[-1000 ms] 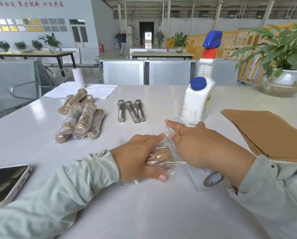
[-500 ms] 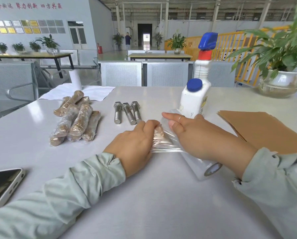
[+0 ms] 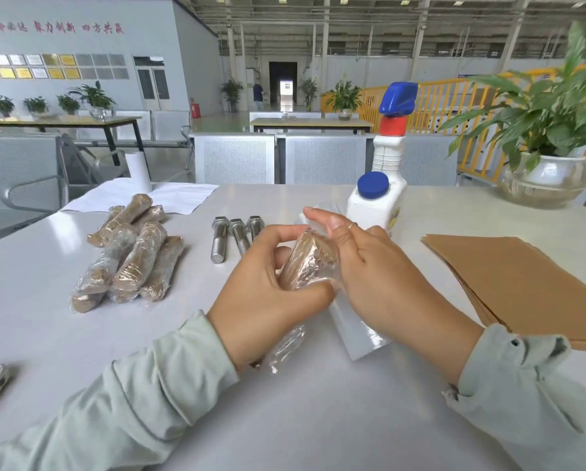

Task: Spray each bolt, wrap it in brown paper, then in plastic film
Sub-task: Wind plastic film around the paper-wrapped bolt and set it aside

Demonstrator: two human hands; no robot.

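Brown paper shows through glossy, wrinkled clear film on the short paper-wrapped bolt (image 3: 307, 263), which we hold tilted just above the white table (image 3: 318, 419), a loose film tail (image 3: 286, 348) trailing from its near end. Our left hand (image 3: 268, 294) curls round its lower half; our right hand (image 3: 376, 270) pinches film at its upper end. Behind lie three bare steel bolts (image 3: 232, 237) and a pile of finished film-wrapped bundles (image 3: 132, 253).

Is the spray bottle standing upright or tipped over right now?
Upright. The spray bottle stands on its base on the table behind the hands, blue trigger head at the top, blue cap beside its neck.
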